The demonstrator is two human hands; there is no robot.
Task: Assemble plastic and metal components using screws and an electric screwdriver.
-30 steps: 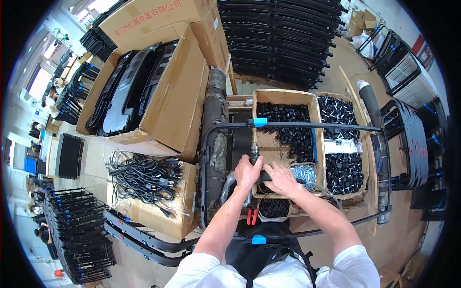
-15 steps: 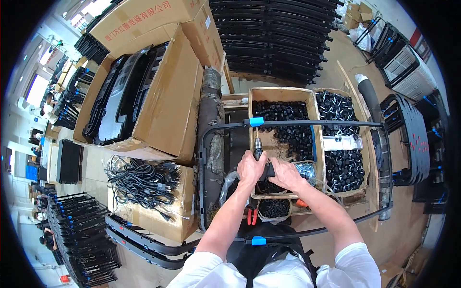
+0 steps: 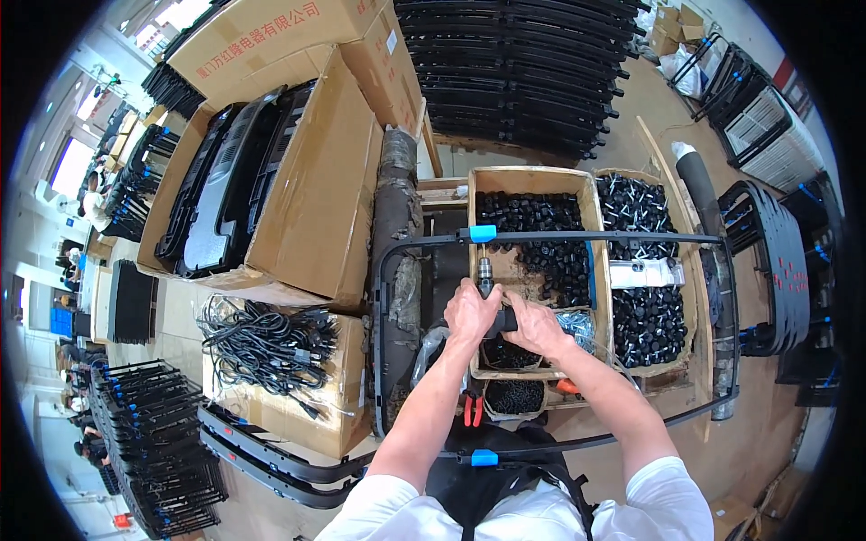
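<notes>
A power drill [image 3: 485, 270] points away from me, its silver chuck and bit just short of the far bar of a black rectangular frame [image 3: 577, 237]. I cannot make out whether the bit tip touches the bar. My left hand [image 3: 471, 316] is wrapped round the drill's body from the left. From the right, my right hand [image 3: 534, 326] closes on its rear part; much of the drill is hidden under both hands. A blue piece [image 3: 483, 233] sits on the far bar in line with the bit. Another blue piece [image 3: 484, 458] is on the near bar.
Under the frame, a wooden box [image 3: 599, 212] holds black knobs and bolts in compartments. Red-handled pliers [image 3: 473, 410] lie beside a container of small black parts [image 3: 514, 394]. Left are coiled black cables [image 3: 271, 347] and a carton [image 3: 311, 194] of black panels. Stacked black frames [image 3: 505, 77] stand behind.
The far bar and its blue piece sit very slightly lower in the picture. Both hands keep their hold on the drill, almost unmoved.
</notes>
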